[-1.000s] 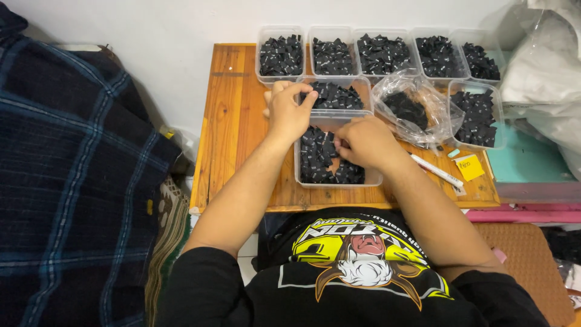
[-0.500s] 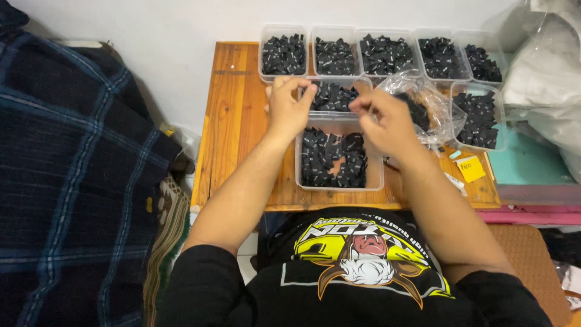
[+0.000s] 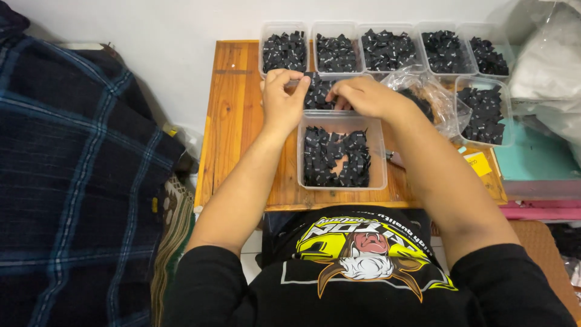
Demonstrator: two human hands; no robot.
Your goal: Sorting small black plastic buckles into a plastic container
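Bench point(image 3: 233, 121): near clear tub point(image 3: 342, 181) of black tabs lies long axis toward the wall, unchanged. Right hand point(image 3: 363, 95) has moved left vs 0.5 s ago, meeting left hand point(image 3: 283, 97) over the middle tub point(image 3: 319, 91); both hands' fingers pinched shut on small black tabs, orientation too small to tell.

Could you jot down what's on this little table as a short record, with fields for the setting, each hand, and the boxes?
setting: small wooden table against a white wall
left hand: at the rim of a middle clear box, fingers curled
right hand: over the same box, fingers pinched; what it grips is hidden
nearest box: clear, partly filled with small black pieces
back row: five clear boxes of the same black pieces
beside: plastic bag, plaid cloth
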